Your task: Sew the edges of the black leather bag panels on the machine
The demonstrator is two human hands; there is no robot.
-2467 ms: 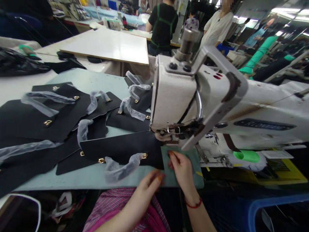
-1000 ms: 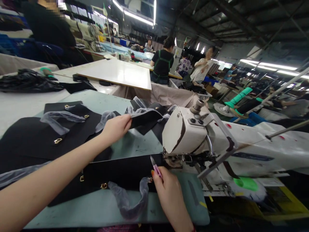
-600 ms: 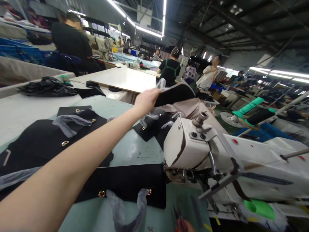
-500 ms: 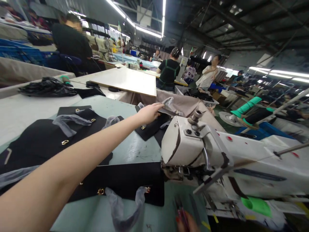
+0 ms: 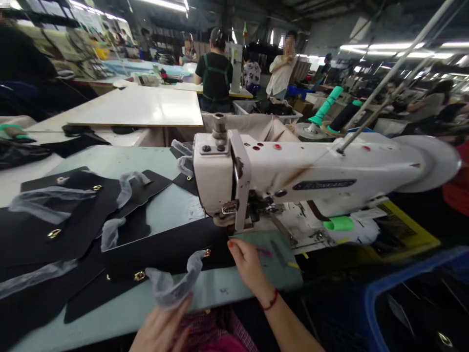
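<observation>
Facing an apparent workshop [image 5: 308,27], panels [image 5: 164,247] strew the tabletop [image 5: 172,208].

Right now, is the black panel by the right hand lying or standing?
Lying down: the black panel shows its broad face upward along the table, beside the right hand.

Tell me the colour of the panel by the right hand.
Black; the panel shows in the head view.
</observation>
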